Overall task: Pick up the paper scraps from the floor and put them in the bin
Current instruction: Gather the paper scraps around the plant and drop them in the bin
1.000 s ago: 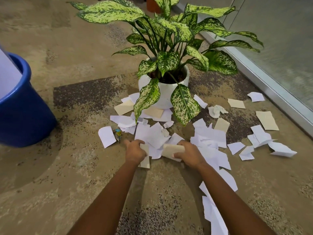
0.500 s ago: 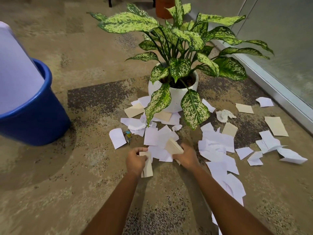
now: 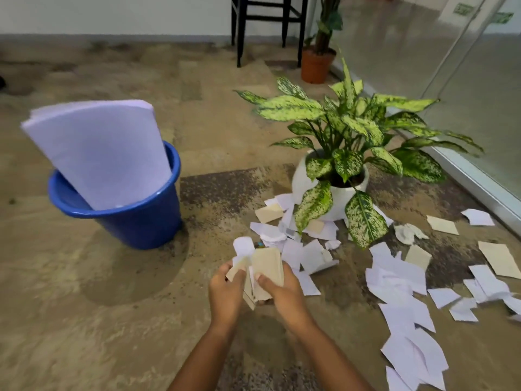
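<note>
clutching a bundle of paper scraps (image 3: 263,268), left hand (image 3: 225,296) and right hand (image 3: 283,294) grip it together.

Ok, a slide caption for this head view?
Both hands, left and right, hold gathered beige and white paper scraps near round blue plastic bin.

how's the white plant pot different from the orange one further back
The white plant pot is round and bulbous; the orange pot is tapered with a flared rim. The white pot stands among paper scraps, while the floor by the orange pot shows none. The white pot holds broad speckled green leaves; the orange pot holds a plant with a bare upright stem. Both stand upright on the floor beside the glass wall.
</note>
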`<state>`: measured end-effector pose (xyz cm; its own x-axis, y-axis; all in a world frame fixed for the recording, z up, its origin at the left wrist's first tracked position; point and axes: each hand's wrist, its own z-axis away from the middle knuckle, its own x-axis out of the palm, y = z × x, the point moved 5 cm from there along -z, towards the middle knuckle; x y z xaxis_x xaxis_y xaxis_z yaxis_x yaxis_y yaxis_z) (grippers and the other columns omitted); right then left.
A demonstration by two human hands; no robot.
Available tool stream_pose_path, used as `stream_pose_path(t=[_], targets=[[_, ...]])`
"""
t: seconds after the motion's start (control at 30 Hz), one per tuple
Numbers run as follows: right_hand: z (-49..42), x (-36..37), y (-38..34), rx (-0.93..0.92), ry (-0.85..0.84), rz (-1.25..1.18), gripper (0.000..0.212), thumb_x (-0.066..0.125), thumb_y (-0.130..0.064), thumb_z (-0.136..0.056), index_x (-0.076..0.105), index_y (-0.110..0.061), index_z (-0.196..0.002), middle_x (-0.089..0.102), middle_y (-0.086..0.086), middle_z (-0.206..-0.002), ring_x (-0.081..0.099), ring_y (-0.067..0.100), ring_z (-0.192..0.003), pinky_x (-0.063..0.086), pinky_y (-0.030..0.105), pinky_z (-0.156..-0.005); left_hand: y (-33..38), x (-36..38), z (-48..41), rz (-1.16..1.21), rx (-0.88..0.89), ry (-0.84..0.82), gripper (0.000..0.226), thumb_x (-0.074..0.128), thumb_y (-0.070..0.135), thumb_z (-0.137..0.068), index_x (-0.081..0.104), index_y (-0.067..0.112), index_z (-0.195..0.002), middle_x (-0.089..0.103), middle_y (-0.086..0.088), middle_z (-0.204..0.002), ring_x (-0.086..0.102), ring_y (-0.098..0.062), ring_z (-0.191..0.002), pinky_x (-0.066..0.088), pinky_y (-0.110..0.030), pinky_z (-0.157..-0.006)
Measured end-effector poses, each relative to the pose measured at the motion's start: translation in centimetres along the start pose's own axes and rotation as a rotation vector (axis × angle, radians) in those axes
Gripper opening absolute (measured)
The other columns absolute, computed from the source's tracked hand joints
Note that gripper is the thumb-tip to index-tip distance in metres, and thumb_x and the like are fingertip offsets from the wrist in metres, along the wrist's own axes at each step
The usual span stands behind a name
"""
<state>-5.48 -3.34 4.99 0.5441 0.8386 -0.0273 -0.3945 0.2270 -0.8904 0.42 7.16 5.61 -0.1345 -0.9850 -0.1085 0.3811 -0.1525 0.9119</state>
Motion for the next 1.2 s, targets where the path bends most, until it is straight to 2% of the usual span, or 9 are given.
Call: stream_pose_path(t=[0.07, 0.17, 0.33, 0.47, 0.67, 0.77, 0.93, 1.07, 1.2], targets=[[0.3, 2.6, -3.0, -0.06, -0.05, -0.004, 0.045, 0.063, -0.007, -0.088, 0.049, -0.012, -0.13, 0.06, 0.001, -0.105, 0.06, 0.019, -0.099, 0.057, 0.041, -0.085, 3.2, -2.5, -0.2, 0.019, 0.118, 0.062, 0.023, 0.053, 0.0, -0.09, 0.064, 0.0, -0.11, 0.068, -0.015, -0.096, 0.062, -0.025, -0.083, 0.05, -0.033, -0.075], [0.6, 6.7, -7.9, -0.139, -0.092, 0.002, 0.039, 0.064, -0.008, -0.087, 0.05, -0.015, -0.123, 0.062, 0.003, -0.106, 0.062, 0.016, -0.088, 0.059, 0.024, -0.058, 8.0, -6.1, -1.4, 0.038, 0.258, 0.172, 0.023, 0.054, 0.0, -0.089, 0.065, -0.002, -0.109, 0.067, -0.016, -0.098, 0.06, -0.022, -0.084, 0.05, -0.036, -0.075], [-0.1, 13.4, -14.2, -0.102, -0.163, -0.114, 0.04, 0.061, -0.004, -0.089, 0.048, 0.001, -0.127, 0.059, 0.018, -0.11, 0.059, 0.019, -0.072, 0.049, 0.015, -0.038, 12.9, -11.7, -5.8, 0.135, 0.183, 0.341, 0.028, 0.055, 0.005, -0.09, 0.061, -0.005, -0.116, 0.064, -0.021, -0.118, 0.057, -0.025, -0.093, 0.048, -0.036, -0.086], [-1.3, 18.1, -17.0, 0.036, -0.267, -0.234, 0.04, 0.054, -0.001, -0.093, 0.047, 0.005, -0.131, 0.058, 0.023, -0.127, 0.061, 0.031, -0.102, 0.054, 0.022, -0.058, 15.1, -13.8, -9.2, 0.313, 0.06, 0.334, 0.031, 0.051, 0.006, -0.093, 0.057, -0.004, -0.121, 0.061, -0.021, -0.124, 0.052, -0.022, -0.089, 0.049, -0.029, -0.071], [-3.7, 21.9, -19.3, 0.087, -0.326, -0.301, 0.04, 0.049, -0.01, -0.096, 0.044, -0.004, -0.135, 0.05, 0.017, -0.137, 0.048, 0.033, -0.129, 0.045, 0.04, -0.104, 17.0, -15.0, -12.0, 0.547, -0.006, 0.188, 0.049, 0.044, 0.024, -0.099, 0.033, 0.003, -0.142, 0.047, -0.018, -0.141, 0.053, -0.034, -0.122, 0.045, -0.041, -0.098], [-4.3, 22.0, -19.2, 0.109, -0.364, -0.325, 0.045, 0.05, -0.018, -0.096, 0.041, -0.008, -0.139, 0.045, 0.016, -0.144, 0.045, 0.032, -0.133, 0.042, 0.04, -0.108, 17.1, -15.2, -12.2, 0.353, 0.066, 0.174, 0.054, 0.036, 0.035, -0.1, 0.023, 0.011, -0.147, 0.033, -0.013, -0.151, 0.04, -0.033, -0.135, 0.036, -0.049, -0.112], [-3.9, 17.8, -16.5, 0.088, -0.258, -0.249, 0.042, 0.052, -0.014, -0.096, 0.044, 0.001, -0.135, 0.042, 0.018, -0.142, 0.05, 0.034, -0.127, 0.044, 0.036, -0.106, 16.0, -13.7, -9.1, -0.12, 0.415, 0.268, 0.045, 0.036, 0.024, -0.101, 0.033, 0.012, -0.143, 0.031, -0.007, -0.15, 0.037, -0.023, -0.134, 0.03, -0.028, -0.107], [-3.3, 11.6, -11.3, 0.066, -0.145, -0.066, 0.03, 0.049, -0.008, -0.096, 0.055, 0.002, -0.123, 0.06, 0.015, -0.109, 0.062, 0.028, -0.1, 0.05, 0.029, -0.089, 12.3, -9.9, -5.2, -0.346, 0.655, 0.165, 0.03, 0.043, 0.006, -0.096, 0.051, 0.004, -0.125, 0.048, -0.012, -0.127, 0.05, -0.023, -0.116, 0.027, -0.009, -0.083], [-1.9, 4.0, -4.8, 0.045, 0.001, 0.108, 0.014, 0.049, 0.0, -0.093, 0.062, -0.006, -0.092, 0.058, 0.006, -0.075, 0.057, 0.018, -0.065, 0.053, 0.02, -0.063, 6.3, -4.7, -1.7, -0.565, 0.568, -0.028, 0.029, 0.044, 0.004, -0.094, 0.053, 0.001, -0.121, 0.05, -0.016, -0.124, 0.05, -0.029, -0.116, 0.033, -0.024, -0.093]])
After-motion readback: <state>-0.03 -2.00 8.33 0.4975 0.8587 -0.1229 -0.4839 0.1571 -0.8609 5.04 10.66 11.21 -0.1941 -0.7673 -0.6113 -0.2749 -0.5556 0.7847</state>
